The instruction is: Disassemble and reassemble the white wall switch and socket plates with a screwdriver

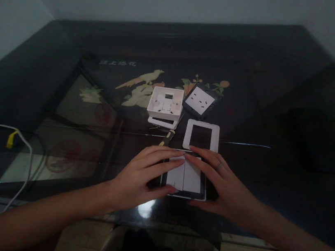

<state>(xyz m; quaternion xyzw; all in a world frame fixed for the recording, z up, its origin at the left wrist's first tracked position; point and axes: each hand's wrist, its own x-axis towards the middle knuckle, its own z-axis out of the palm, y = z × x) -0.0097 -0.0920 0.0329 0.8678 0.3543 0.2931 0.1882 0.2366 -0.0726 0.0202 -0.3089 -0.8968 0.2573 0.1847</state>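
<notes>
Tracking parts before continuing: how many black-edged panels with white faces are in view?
2: the slotted panel, right of the open white box; and the split-faced panel, partly covered by the left hand and the right hand. Others may be hidden.

tabletop (265,114): glossy, glass-like, smooth | switch panel (192,174), lower centre: smooth plastic | box (163,115), centre: smooth plastic | ring (218,166): metallic | wall (187,3), top: matt

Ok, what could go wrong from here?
The screwdriver lies just beyond the left hand, so a knuckle might knock it. The right hand's fingers are close to the loose frame and could nudge it. The white box seems to overlap another frame, so it might slip if bumped.
</notes>
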